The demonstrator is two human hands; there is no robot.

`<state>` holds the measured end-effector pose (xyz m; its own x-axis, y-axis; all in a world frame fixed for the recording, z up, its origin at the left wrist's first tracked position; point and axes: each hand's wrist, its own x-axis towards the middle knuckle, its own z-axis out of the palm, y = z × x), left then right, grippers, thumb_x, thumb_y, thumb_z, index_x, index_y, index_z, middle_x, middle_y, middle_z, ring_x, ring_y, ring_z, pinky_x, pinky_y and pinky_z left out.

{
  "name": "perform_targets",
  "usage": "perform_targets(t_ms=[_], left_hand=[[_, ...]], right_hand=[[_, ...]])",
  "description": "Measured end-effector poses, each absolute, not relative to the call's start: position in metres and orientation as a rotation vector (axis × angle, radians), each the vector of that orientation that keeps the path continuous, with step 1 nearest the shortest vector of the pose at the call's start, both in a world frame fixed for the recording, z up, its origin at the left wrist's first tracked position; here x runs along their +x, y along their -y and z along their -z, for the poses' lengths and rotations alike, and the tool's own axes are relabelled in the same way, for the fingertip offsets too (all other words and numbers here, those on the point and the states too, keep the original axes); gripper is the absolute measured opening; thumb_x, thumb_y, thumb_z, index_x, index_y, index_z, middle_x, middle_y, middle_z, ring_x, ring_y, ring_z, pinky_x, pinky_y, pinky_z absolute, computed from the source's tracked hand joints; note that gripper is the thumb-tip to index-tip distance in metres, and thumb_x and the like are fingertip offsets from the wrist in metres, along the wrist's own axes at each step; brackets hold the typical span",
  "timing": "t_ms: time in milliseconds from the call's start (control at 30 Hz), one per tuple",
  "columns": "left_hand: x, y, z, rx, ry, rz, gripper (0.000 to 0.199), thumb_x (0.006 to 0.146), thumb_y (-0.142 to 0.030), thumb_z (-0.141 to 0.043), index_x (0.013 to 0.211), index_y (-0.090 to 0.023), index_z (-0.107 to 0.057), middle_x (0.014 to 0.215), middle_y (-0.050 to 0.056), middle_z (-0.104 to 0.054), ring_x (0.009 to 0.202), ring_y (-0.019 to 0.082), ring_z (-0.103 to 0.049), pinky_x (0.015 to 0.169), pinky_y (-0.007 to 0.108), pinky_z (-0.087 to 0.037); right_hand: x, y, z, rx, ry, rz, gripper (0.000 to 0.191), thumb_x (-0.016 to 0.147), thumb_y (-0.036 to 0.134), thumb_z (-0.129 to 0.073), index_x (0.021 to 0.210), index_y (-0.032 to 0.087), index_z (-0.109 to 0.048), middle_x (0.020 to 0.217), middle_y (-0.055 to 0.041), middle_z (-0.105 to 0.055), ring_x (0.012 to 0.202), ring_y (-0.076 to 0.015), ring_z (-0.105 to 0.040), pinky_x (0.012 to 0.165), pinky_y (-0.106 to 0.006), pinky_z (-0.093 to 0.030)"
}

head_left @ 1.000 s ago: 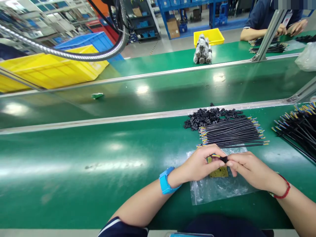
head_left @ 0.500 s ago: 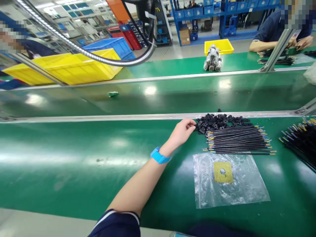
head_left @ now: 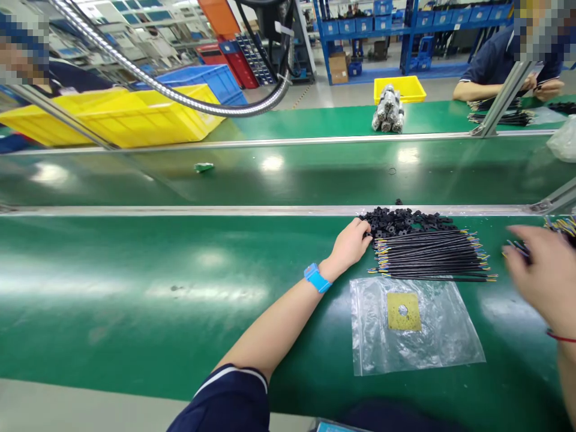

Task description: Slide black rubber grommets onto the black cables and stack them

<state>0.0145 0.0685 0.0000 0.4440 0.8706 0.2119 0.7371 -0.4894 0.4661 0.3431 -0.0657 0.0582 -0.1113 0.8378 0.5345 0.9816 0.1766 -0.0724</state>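
My left hand [head_left: 350, 245], with a blue band at the wrist, reaches to the left edge of a pile of small black parts [head_left: 396, 222]. Its fingers are curled together against the pile; what they pinch, if anything, is hidden. My right hand [head_left: 546, 273], slightly blurred, is over a bundle of black cables [head_left: 569, 234] at the right edge and covers most of it. Thumb and forefinger are apart there, with cable ends between them. A row of black cables [head_left: 427, 257] with yellow, blue and white wire ends lies just below the pile.
A clear zip bag [head_left: 450, 336] with a yellow square plate [head_left: 404, 312] on it lies nearer me. A metal rail [head_left: 225, 210] runs behind the pile. Beyond are yellow bins [head_left: 166, 120], a stack of wrapped cylinders [head_left: 387, 111] and a person [head_left: 486, 72] working across the bench.
My right hand has come into view from the right, over the cable bundle. My left hand has shifted slightly right and stays at the black parts. The view has tilted a little.
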Motion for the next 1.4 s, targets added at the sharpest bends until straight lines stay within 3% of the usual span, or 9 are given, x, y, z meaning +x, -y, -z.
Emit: perform_targets(t_ms=[100,200,300,467,700,867,1000,1167,1400], left_hand=[[0.012,-0.067,0.000,2.351,-1.334,-0.686,0.009,0.081,-0.014,-0.056,0.087,-0.018,-0.053,0.087,0.002,-0.052,0.075,0.015,-0.052,0.070,0.028,-0.043],[0.006,-0.065,0.004,2.287,-1.306,-0.767,0.008,0.080,-0.012,-0.055,0.084,-0.018,-0.051,0.084,0.001,-0.052,0.075,0.014,-0.052,0.071,0.027,-0.043],[-0.001,-0.062,0.008,2.213,-1.295,-0.779,0.010,0.080,-0.010,-0.054,0.087,-0.017,-0.052,0.082,0.001,-0.054,0.075,0.014,-0.052,0.071,0.027,-0.043],[-0.005,-0.059,0.004,2.056,-1.254,-0.760,0.018,0.080,-0.014,-0.055,0.098,-0.017,-0.056,0.082,0.001,-0.057,0.075,0.013,-0.054,0.071,0.027,-0.045],[-0.011,-0.034,-0.013,2.490,-1.134,-0.297,0.016,0.085,-0.011,-0.044,0.091,-0.014,-0.059,0.087,0.005,-0.055,0.076,0.016,-0.054,0.072,0.030,-0.047],[-0.017,-0.013,-0.011,2.705,-1.084,-0.013,0.024,0.089,-0.013,-0.037,0.098,-0.013,-0.059,0.092,0.008,-0.052,0.075,0.017,-0.053,0.070,0.030,-0.048],[-0.024,-0.017,-0.009,2.572,-1.096,-0.113,0.026,0.088,-0.013,-0.040,0.108,-0.016,-0.057,0.098,0.008,-0.053,0.083,0.017,-0.056,0.077,0.030,-0.049],[-0.026,-0.029,-0.009,2.337,-1.096,-0.350,0.020,0.083,-0.016,-0.050,0.097,-0.018,-0.064,0.097,0.007,-0.057,0.088,0.018,-0.056,0.083,0.035,-0.048],[0.014,-0.014,-0.036,1.225,-0.835,-0.704,0.027,0.073,-0.030,-0.069,0.094,-0.014,-0.067,0.068,0.002,-0.064,0.061,0.011,-0.059,0.066,0.028,-0.051]], right_hand=[[0.272,0.049,-0.047,-1.432,2.471,0.128,0.017,0.088,0.020,-0.048,0.100,0.018,-0.060,0.098,-0.0110,-0.063,0.089,-0.0226,-0.057,0.078,-0.037,-0.044],[0.232,0.040,-0.028,-1.379,2.707,0.182,0.011,0.085,0.016,-0.051,0.081,0.016,-0.060,0.081,-0.0067,-0.061,0.075,-0.0186,-0.054,0.068,-0.032,-0.040],[0.224,0.036,-0.015,-1.359,2.757,0.233,0.012,0.084,0.014,-0.052,0.073,0.015,-0.059,0.077,-0.0068,-0.060,0.073,-0.0181,-0.053,0.067,-0.031,-0.037],[0.238,0.039,-0.016,-1.360,2.705,0.169,0.013,0.086,0.016,-0.048,0.078,0.016,-0.059,0.077,-0.0060,-0.061,0.074,-0.0177,-0.054,0.069,-0.031,-0.037],[0.263,0.081,-0.031,-1.470,2.365,-0.302,0.026,0.092,0.017,-0.037,0.113,0.020,-0.053,0.105,-0.0041,-0.063,0.092,-0.0142,-0.060,0.078,-0.027,-0.047],[0.255,0.110,-0.016,-1.564,2.596,-0.082,0.027,0.085,0.009,-0.041,0.102,0.020,-0.060,0.092,-0.0048,-0.062,0.067,-0.0139,-0.059,0.058,-0.026,-0.047],[0.250,0.110,-0.012,-1.598,2.674,0.028,0.030,0.081,0.004,-0.046,0.099,0.019,-0.064,0.085,-0.0051,-0.061,0.063,-0.0140,-0.058,0.054,-0.025,-0.045],[0.258,0.097,-0.022,-1.611,2.577,-0.274,0.034,0.083,0.004,-0.043,0.105,0.021,-0.064,0.090,-0.0041,-0.067,0.076,-0.0152,-0.064,0.066,-0.026,-0.049],[0.250,0.073,-0.062,-1.438,2.153,-0.547,0.021,0.092,0.024,-0.044,0.104,0.022,-0.061,0.101,-0.0025,-0.067,0.092,-0.0138,-0.062,0.079,-0.027,-0.050]])
